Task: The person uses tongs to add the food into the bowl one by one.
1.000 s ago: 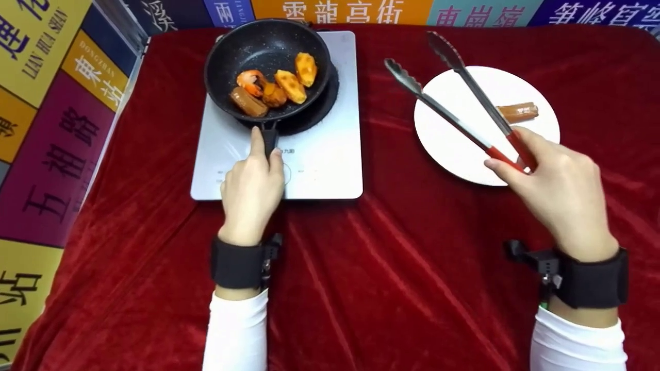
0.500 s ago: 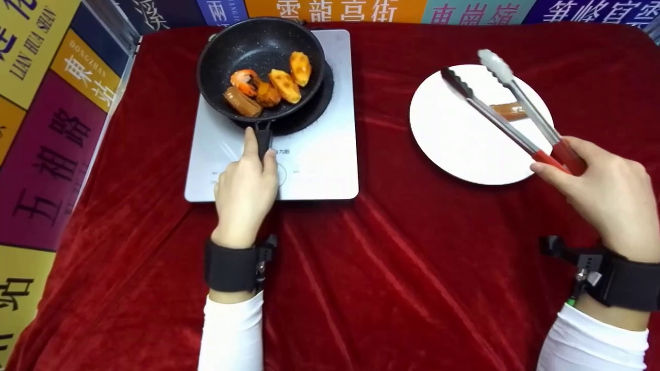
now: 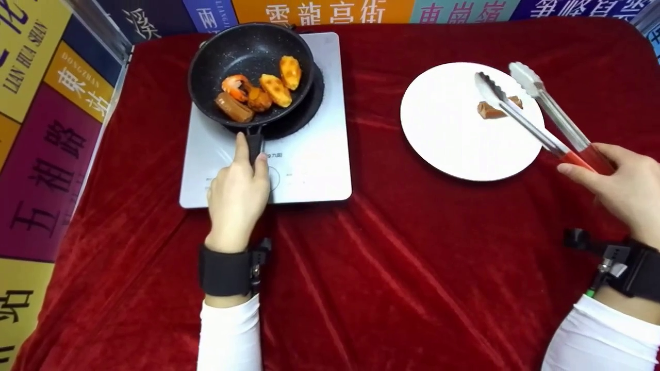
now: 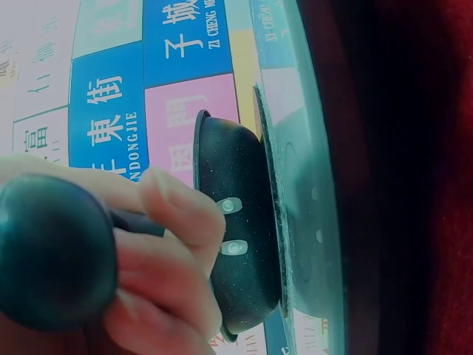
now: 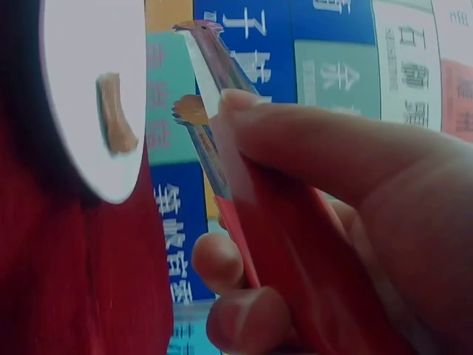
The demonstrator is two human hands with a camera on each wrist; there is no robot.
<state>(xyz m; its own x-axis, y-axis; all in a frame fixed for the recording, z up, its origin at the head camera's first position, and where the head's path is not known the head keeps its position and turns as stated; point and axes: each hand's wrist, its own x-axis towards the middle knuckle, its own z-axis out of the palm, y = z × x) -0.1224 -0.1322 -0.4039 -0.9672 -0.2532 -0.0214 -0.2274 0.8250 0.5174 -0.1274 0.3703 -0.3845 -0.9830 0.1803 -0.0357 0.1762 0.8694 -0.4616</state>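
Note:
My left hand (image 3: 237,198) grips the black handle (image 3: 254,145) of a frying pan (image 3: 252,49), index finger stretched along it. In the pan lie a brown sausage piece (image 3: 234,107), an orange shrimp (image 3: 232,90), a round browned piece (image 3: 259,99) and two yellow wedges (image 3: 276,91). On the right, my right hand (image 3: 631,180) holds red-handled metal tongs (image 5: 281,222), thumb and fingers on opposite handles. The tong tips stand apart over the right part of a white plate (image 3: 448,139), partly covering another brown sausage piece (image 3: 490,110). In the right wrist view this piece (image 5: 114,115) shows whole.
The pan rests on a pale flat induction cooker (image 3: 319,170). A dark red velvet cloth (image 3: 386,257) covers the table and lies between cooker and plate. Colourful panels with Chinese lettering (image 3: 335,13) stand along the back and left edges.
My right hand has moved right with the tongs, their tips shifting from beyond the plate's upper left to its right part and drawing closer together. The left hand keeps gripping the pan handle.

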